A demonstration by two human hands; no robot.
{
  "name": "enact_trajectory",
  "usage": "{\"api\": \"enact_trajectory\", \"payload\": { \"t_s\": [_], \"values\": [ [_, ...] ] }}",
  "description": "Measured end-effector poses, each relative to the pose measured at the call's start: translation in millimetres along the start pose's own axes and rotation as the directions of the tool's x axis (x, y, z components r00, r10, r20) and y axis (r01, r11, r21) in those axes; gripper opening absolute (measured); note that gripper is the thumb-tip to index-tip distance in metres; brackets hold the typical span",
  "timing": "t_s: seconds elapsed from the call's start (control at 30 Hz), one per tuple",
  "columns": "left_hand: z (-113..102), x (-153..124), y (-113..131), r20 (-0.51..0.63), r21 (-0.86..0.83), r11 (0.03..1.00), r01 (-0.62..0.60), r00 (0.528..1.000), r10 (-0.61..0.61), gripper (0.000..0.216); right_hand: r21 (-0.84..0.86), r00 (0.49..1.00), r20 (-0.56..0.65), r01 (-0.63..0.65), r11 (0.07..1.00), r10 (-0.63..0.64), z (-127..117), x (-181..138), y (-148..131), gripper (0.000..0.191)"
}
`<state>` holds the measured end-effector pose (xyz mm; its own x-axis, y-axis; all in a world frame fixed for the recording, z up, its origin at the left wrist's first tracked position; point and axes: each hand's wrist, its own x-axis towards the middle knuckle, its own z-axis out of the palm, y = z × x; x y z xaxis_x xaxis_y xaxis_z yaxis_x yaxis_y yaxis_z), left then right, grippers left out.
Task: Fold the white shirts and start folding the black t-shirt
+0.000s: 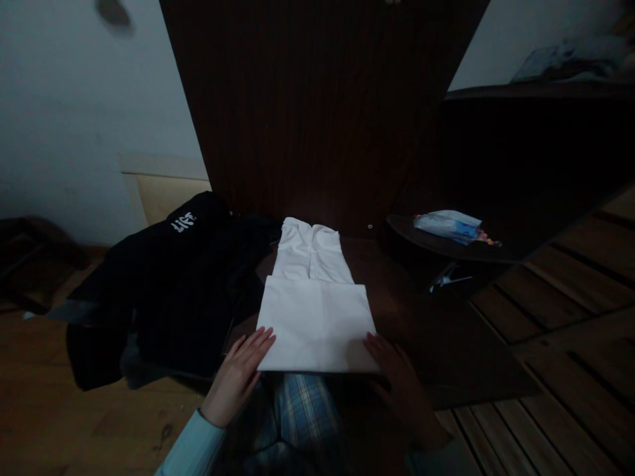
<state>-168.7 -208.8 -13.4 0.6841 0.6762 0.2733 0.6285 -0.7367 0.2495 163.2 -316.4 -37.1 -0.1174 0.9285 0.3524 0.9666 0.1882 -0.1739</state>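
White trousers (317, 324) lie on a dark tabletop (421, 357), the waist end at the far side and the legs folded over toward it into a flat rectangle. My left hand (243, 367) rests on the near left corner of that rectangle, fingers stretched out flat on the cloth. At the near right corner is my right hand (397, 373), in shadow, with its fingertips laid on the cloth's side edge and the thumb below the near edge. Both hands look open.
Dark clothing (198, 284) with white lettering is heaped at the left. A plastic packet (449, 226) sits on a low rounded shelf (476, 253) at the right. A tall dark panel (307, 112) stands behind the tabletop. Slatted wood (575, 363) lies at the right.
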Motion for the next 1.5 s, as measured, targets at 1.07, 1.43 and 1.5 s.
{"api": "enact_trajectory", "payload": {
  "t_s": [1.07,1.43,1.5],
  "values": [
    [-19.0,130.9,-56.3,-0.005,-0.308,0.901,0.306,0.946,-0.323,0.039,0.476,0.949,0.136,-0.313,0.822,0.283,-12.9,148.5,55.2,0.03],
    [-28.3,133.8,-56.5,-0.054,-0.441,0.861,0.252,0.951,-0.305,0.024,0.514,0.97,0.111,-0.241,0.823,0.214,-19.5,151.1,55.9,0.024],
    [-27.7,136.8,-57.5,-0.089,-0.455,0.856,0.248,0.943,-0.321,0.023,0.511,0.97,0.112,-0.244,0.824,0.218,-22.2,154.4,55.5,0.023]
  ]
}}
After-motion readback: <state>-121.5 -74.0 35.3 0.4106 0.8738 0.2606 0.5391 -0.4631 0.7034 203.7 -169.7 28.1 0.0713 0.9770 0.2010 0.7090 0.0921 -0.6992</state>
